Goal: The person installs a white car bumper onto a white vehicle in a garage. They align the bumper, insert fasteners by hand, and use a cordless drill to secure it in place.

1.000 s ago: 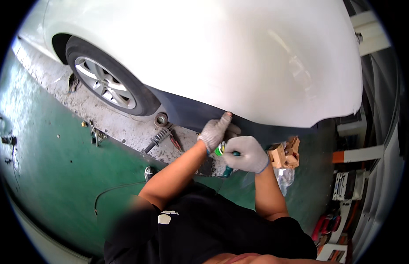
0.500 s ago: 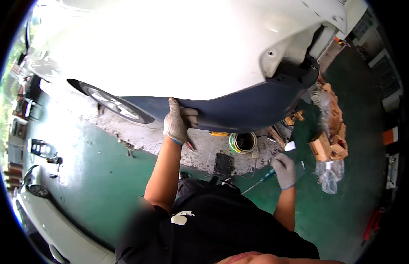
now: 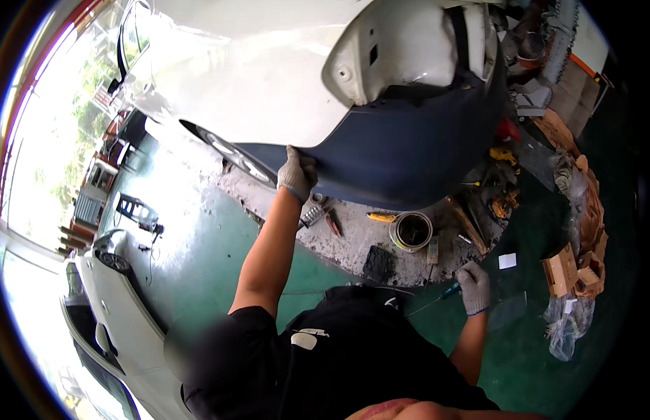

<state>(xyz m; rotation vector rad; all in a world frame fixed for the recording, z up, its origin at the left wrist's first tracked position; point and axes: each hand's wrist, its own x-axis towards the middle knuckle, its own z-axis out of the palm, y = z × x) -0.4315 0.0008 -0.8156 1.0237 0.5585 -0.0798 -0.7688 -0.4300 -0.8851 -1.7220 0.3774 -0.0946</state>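
Observation:
A dark blue-grey bumper [image 3: 402, 154] sits along the lower corner of a white car body [image 3: 269, 91]. My left hand [image 3: 296, 173], in a pale knitted glove, is closed on the bumper near the wheel [image 3: 241, 161], thumb up at the seam with the white panel and fingers curled against its face. Low on the right, my gloved right hand [image 3: 473, 288] is wrapped round the teal handle of a long-shafted screwdriver [image 3: 447, 292]. Its thin shaft points left toward my body, well apart from the car.
Under the bumper, a worn platform [image 3: 325, 241] carries an open can [image 3: 413, 231], a black block [image 3: 378, 263], red-handled pliers [image 3: 333, 225], a yellow-handled tool [image 3: 381, 217] and a wooden-handled hammer [image 3: 468, 225]. Cardboard boxes [image 3: 561, 271] and plastic wrap lie right. Another white car [image 3: 122, 301] stands left.
My view has turned, showing more of the car's open corner and the tools below. My left hand stays on the bumper, and my right hand keeps hold of the screwdriver.

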